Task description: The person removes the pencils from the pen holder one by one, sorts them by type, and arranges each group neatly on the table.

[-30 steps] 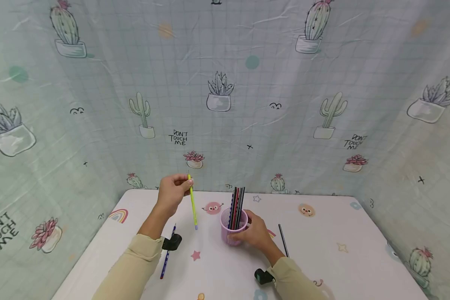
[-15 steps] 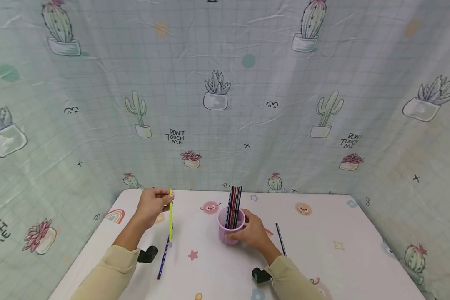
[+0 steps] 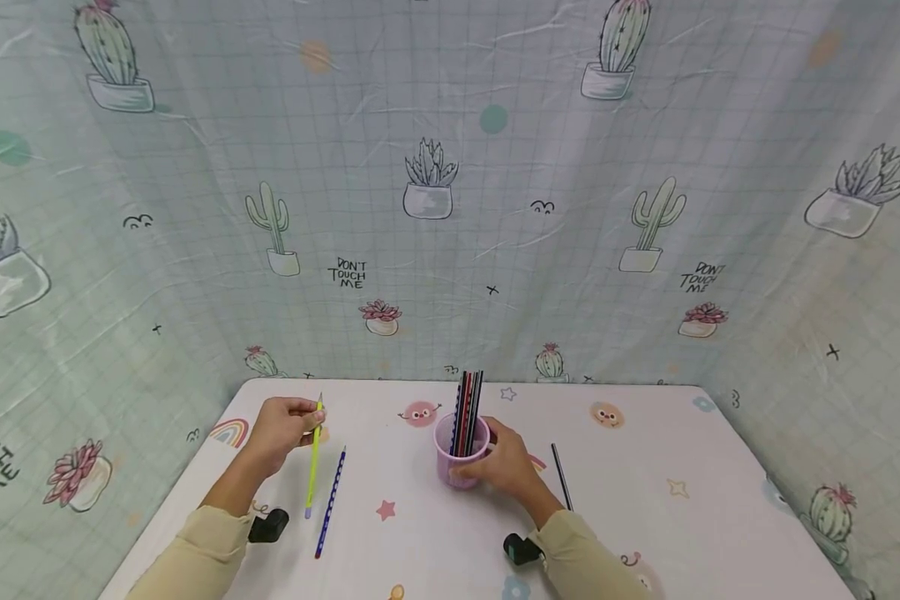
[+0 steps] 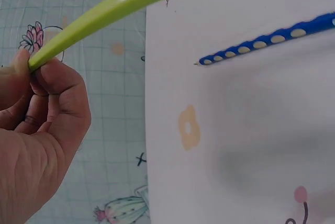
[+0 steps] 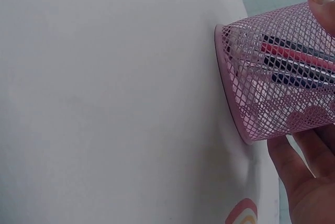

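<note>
My left hand pinches a yellow-green pencil near its pointed end, the pale eraser end hanging down toward the table's left side. The left wrist view shows thumb and fingertips on that pencil. Just right of it lies a blue pencil with white spots, flat on the table. My right hand grips a pink mesh pencil cup from its right side, thumb in front. Several dark pencils and a red one stand in the cup; the right wrist view shows them through the mesh.
A black pencil lies on the table to the right of the right hand, its near end hidden by the forearm. The white printed table ends at a cactus-print curtain behind and at both sides.
My left hand has moved left and toward me with the yellow-green pencil, past the blue pencil to its left side. The right hand stays on the cup. The head view has shifted slightly.
</note>
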